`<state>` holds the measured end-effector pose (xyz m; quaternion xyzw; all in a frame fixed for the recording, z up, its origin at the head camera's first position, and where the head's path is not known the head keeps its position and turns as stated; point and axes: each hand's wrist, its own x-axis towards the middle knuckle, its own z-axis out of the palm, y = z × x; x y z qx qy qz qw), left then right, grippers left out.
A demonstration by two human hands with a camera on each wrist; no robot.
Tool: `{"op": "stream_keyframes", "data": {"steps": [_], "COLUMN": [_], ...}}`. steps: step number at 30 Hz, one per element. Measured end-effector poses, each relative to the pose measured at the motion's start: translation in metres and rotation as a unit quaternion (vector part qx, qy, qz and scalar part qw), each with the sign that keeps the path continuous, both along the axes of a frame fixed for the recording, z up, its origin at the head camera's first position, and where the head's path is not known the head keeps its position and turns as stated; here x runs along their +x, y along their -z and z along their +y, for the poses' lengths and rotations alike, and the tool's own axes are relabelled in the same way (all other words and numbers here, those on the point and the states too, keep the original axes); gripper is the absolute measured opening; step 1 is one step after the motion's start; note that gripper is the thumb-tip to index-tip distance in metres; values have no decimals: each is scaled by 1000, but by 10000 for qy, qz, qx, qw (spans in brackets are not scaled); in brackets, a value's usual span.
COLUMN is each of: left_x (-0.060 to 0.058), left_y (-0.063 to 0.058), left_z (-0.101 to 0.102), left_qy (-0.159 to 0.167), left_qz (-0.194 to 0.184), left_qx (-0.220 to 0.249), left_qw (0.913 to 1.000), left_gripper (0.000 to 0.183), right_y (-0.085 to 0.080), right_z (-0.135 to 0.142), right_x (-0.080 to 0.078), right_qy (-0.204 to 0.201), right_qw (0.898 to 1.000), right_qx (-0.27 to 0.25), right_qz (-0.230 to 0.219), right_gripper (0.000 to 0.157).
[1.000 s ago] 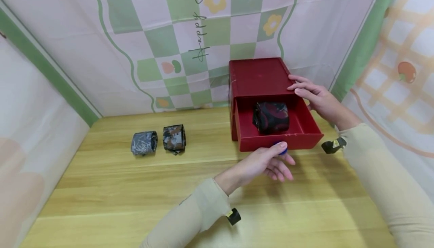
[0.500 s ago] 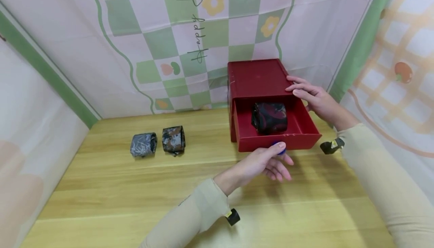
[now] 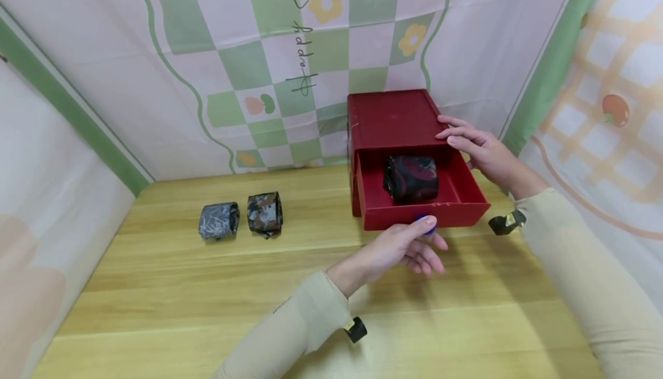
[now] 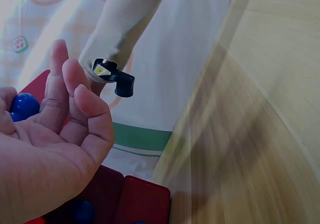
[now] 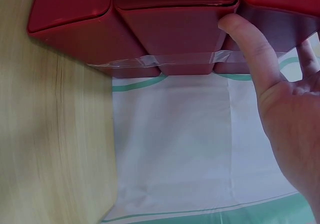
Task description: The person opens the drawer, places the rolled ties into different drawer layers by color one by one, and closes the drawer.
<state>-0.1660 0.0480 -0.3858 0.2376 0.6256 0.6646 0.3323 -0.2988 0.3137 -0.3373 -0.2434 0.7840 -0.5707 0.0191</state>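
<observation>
In the head view my left hand (image 3: 401, 251) pinches the blue knob (image 4: 25, 105) of a pulled-out red drawer (image 3: 393, 218), the knob lying between thumb and index finger. Its other fingers are loosely bent below. My right hand (image 3: 487, 152) rests with extended fingers on the right edge of the red drawer box (image 3: 393, 117); in the right wrist view its thumb touches the box's side. Inside the drawer lies a dark rolled cloth (image 3: 412, 179) with a reddish pattern.
Left of the box, a grey patterned roll (image 3: 218, 221) and a brown-and-grey camouflage roll (image 3: 265, 213) lie on the wooden table (image 3: 181, 304). Printed curtains (image 3: 290, 39) stand behind and at the sides. Clear tape (image 5: 185, 59) binds the stacked red units.
</observation>
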Motion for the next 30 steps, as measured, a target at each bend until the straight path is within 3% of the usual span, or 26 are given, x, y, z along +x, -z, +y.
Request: {"op": "stream_keyframes", "data": {"steps": [18,30], "left_x": [-12,-17], "left_y": [0,-1], "left_z": [0,-1], "left_qy": [-97,-177], "left_qz": [182,165], "left_qx": [-115,-50], "left_qw": [9997,9997], "left_gripper": [70,61], "right_y": [0,0], "right_z": [0,0], "right_x": [0,0], "right_qy": [-91,-113], "right_qw": [9996,9998], "right_qx": [-250,-179], "right_qz": [-87,-38], "right_gripper": [32,32]}}
